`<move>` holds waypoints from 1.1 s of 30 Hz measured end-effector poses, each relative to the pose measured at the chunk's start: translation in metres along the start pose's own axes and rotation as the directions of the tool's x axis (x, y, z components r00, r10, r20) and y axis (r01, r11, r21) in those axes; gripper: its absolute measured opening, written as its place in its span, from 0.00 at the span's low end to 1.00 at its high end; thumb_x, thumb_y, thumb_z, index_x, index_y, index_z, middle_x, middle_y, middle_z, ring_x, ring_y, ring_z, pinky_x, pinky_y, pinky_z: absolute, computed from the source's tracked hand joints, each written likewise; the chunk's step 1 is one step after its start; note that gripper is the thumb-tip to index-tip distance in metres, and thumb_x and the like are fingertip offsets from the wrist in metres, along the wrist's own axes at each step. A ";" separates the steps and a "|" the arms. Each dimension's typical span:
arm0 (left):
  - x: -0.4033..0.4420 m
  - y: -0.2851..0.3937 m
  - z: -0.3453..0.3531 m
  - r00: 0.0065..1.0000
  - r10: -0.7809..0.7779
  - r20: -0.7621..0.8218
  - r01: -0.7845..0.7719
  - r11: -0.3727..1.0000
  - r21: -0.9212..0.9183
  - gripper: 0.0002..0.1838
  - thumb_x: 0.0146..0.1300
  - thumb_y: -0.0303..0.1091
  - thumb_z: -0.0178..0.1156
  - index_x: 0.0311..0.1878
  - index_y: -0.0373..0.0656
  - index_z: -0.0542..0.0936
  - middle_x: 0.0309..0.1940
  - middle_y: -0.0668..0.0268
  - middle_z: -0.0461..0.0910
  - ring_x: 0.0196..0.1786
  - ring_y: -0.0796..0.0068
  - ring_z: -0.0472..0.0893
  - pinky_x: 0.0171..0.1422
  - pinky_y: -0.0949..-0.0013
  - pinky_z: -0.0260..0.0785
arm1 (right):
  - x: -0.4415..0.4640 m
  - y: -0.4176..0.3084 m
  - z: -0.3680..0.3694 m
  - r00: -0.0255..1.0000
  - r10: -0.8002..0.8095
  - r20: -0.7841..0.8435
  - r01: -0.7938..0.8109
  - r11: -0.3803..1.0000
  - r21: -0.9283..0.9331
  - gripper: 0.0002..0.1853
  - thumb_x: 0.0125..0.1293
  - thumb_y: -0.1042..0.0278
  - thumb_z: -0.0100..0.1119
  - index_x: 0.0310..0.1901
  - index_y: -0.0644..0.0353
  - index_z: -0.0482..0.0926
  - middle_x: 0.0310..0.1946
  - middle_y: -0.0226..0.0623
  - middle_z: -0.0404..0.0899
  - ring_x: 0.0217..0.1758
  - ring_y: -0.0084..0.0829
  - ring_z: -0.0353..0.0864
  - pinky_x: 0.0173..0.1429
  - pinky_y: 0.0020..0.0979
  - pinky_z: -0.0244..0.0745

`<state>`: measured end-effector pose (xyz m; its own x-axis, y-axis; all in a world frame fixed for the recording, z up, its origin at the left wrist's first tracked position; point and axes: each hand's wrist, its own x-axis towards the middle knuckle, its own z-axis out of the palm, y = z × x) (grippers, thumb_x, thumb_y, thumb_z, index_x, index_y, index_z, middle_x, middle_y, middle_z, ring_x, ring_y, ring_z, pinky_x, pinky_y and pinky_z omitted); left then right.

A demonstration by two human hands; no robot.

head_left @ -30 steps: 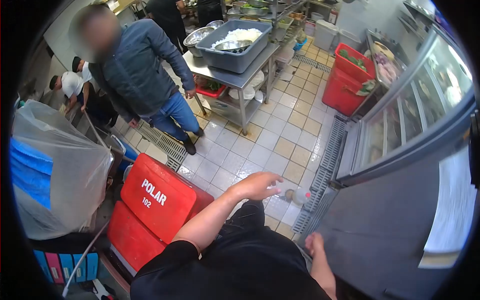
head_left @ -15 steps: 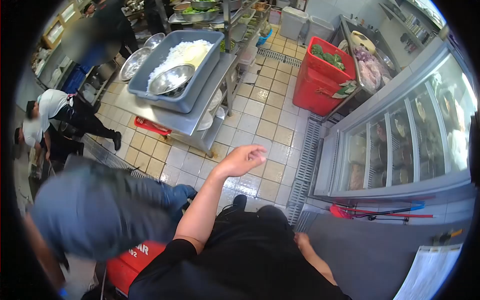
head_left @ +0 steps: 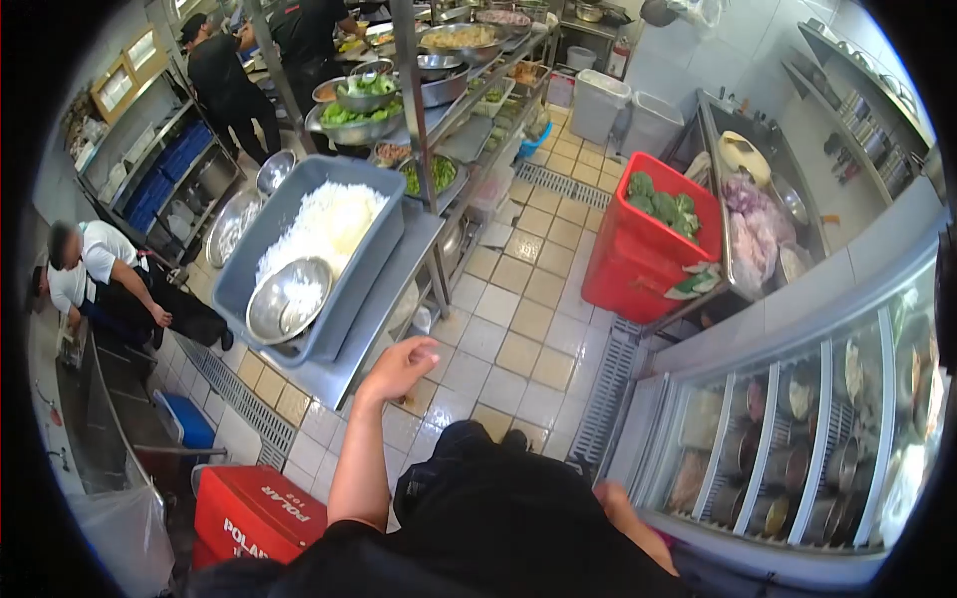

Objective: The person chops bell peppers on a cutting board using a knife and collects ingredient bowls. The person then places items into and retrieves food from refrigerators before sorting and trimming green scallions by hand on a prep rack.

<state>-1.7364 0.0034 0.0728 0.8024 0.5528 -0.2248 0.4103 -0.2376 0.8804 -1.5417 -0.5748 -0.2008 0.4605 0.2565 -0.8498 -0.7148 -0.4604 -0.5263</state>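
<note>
My left hand (head_left: 401,369) is raised in front of me over the tiled floor, loosely curved with the fingers apart and nothing in it. It is nearest to the corner of a steel table (head_left: 344,374). On that table stands a grey plastic tub (head_left: 384,261) of white rice (head_left: 334,224), with a metal bowl (head_left: 289,299) lying tilted on the rice. My right hand (head_left: 616,506) hangs low at my right side, near the glass-front fridge (head_left: 653,439). Its fingers are mostly hidden, and I cannot see whether it holds anything.
A red bin (head_left: 623,249) holding broccoli (head_left: 663,207) stands ahead on the right, beside a steel sink counter (head_left: 723,130). Shelving with food bowls (head_left: 359,125) rises beyond the tub. A red cooler box (head_left: 264,508) is at lower left. Co-workers (head_left: 110,264) stand farther left. The floor tiles (head_left: 478,319) look wet.
I have moved forward, so the table and rice tub are closer. The person in blue at my left is out of view. My left hand now appears lower and farther left.
</note>
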 end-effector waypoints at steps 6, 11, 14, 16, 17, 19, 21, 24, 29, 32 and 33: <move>0.075 0.013 0.006 1.000 0.017 -0.025 -0.020 0.992 -0.124 0.23 0.67 0.40 0.67 0.62 0.40 0.79 0.43 0.64 0.85 0.45 0.77 0.80 0.51 0.69 0.74 | 0.077 -0.296 0.056 0.948 -0.228 -0.223 0.247 0.967 0.061 0.10 0.69 0.70 0.57 0.50 0.53 0.73 0.36 0.36 0.80 0.29 0.33 0.81 0.30 0.36 0.77; 0.161 0.053 -0.017 0.998 0.031 0.057 -0.026 0.996 -0.081 0.22 0.69 0.38 0.67 0.62 0.40 0.79 0.46 0.63 0.84 0.48 0.75 0.81 0.56 0.69 0.74 | 0.142 -0.407 0.094 0.887 -0.427 -0.176 0.420 0.904 -0.076 0.16 0.65 0.72 0.61 0.53 0.54 0.71 0.37 0.35 0.79 0.30 0.31 0.82 0.28 0.31 0.75; 0.232 0.065 -0.035 0.991 0.089 0.100 -0.083 0.994 -0.065 0.21 0.70 0.37 0.66 0.62 0.40 0.78 0.47 0.64 0.84 0.48 0.78 0.81 0.56 0.71 0.74 | 0.174 -0.396 0.097 0.904 -0.340 -0.257 0.357 0.934 0.019 0.18 0.64 0.75 0.60 0.54 0.55 0.70 0.35 0.36 0.79 0.28 0.31 0.80 0.24 0.31 0.73; 0.280 0.087 -0.041 0.990 0.077 0.118 -0.058 0.985 -0.162 0.21 0.70 0.36 0.66 0.62 0.40 0.78 0.47 0.64 0.84 0.49 0.78 0.81 0.57 0.70 0.74 | 0.183 -0.356 0.085 0.950 -0.218 -0.224 0.253 0.957 0.143 0.06 0.63 0.76 0.59 0.40 0.55 0.74 0.22 0.33 0.70 0.21 0.31 0.72 0.18 0.33 0.64; 0.311 0.080 -0.040 0.978 0.168 0.125 -0.146 0.975 -0.165 0.21 0.70 0.35 0.66 0.63 0.39 0.78 0.47 0.63 0.84 0.51 0.77 0.81 0.58 0.70 0.74 | 0.232 -0.305 0.051 0.951 -0.262 -0.162 0.273 0.961 0.046 0.02 0.63 0.72 0.60 0.36 0.57 0.76 0.20 0.35 0.73 0.19 0.34 0.78 0.20 0.41 0.73; 0.365 0.097 -0.042 0.965 0.210 0.159 -0.185 0.970 -0.160 0.21 0.70 0.35 0.66 0.63 0.38 0.78 0.48 0.62 0.84 0.51 0.76 0.81 0.58 0.70 0.74 | 0.243 -0.245 0.011 0.996 0.042 -0.083 -0.034 0.995 0.094 0.02 0.67 0.70 0.55 0.37 0.56 0.76 0.22 0.34 0.74 0.21 0.32 0.78 0.22 0.42 0.73; 0.411 0.115 -0.036 0.943 0.235 0.237 -0.190 0.962 -0.197 0.22 0.71 0.35 0.65 0.63 0.37 0.77 0.49 0.61 0.84 0.53 0.74 0.81 0.60 0.68 0.74 | 0.189 -0.259 0.020 0.935 0.189 -0.301 -0.125 0.967 0.221 0.03 0.68 0.67 0.55 0.37 0.55 0.76 0.23 0.33 0.74 0.22 0.30 0.76 0.22 0.40 0.72; 0.475 0.145 -0.030 0.893 0.292 0.343 -0.239 0.953 -0.188 0.22 0.71 0.36 0.65 0.63 0.36 0.77 0.50 0.61 0.84 0.54 0.73 0.81 0.61 0.66 0.73 | 0.162 -0.287 0.006 0.813 0.238 -0.531 -0.023 0.925 0.379 0.05 0.69 0.64 0.55 0.37 0.54 0.75 0.24 0.31 0.74 0.22 0.28 0.74 0.23 0.37 0.71; 0.579 0.178 -0.020 0.844 0.334 0.421 -0.253 0.938 -0.236 0.23 0.70 0.38 0.66 0.63 0.37 0.77 0.52 0.60 0.84 0.55 0.72 0.81 0.63 0.66 0.72 | 0.244 -0.362 -0.077 0.331 0.015 -0.944 0.608 0.761 0.225 0.08 0.70 0.58 0.56 0.37 0.52 0.74 0.25 0.28 0.73 0.23 0.25 0.70 0.24 0.32 0.68; 0.643 0.187 -0.021 0.862 0.341 0.375 -0.284 0.938 -0.201 0.23 0.71 0.39 0.66 0.63 0.38 0.78 0.52 0.60 0.84 0.55 0.72 0.81 0.63 0.66 0.72 | 0.280 -0.557 -0.094 0.230 -0.396 -0.889 0.805 0.591 -0.055 0.06 0.74 0.62 0.52 0.41 0.53 0.73 0.29 0.29 0.74 0.24 0.20 0.70 0.24 0.25 0.66; 0.662 0.191 -0.024 0.867 0.340 0.365 -0.283 0.938 -0.200 0.23 0.71 0.39 0.66 0.63 0.38 0.78 0.52 0.60 0.84 0.55 0.72 0.81 0.63 0.66 0.72 | 0.260 -0.664 -0.063 0.132 -0.469 -0.873 0.772 0.601 -0.206 0.06 0.76 0.63 0.53 0.45 0.55 0.75 0.34 0.29 0.78 0.29 0.19 0.74 0.28 0.22 0.70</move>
<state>-1.1376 0.3428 0.1023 0.9932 0.1064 -0.0481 0.0706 -0.2197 0.9730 -0.9147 -0.2560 -0.0704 0.8557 -0.4922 0.1595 0.0341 -0.2540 -0.9666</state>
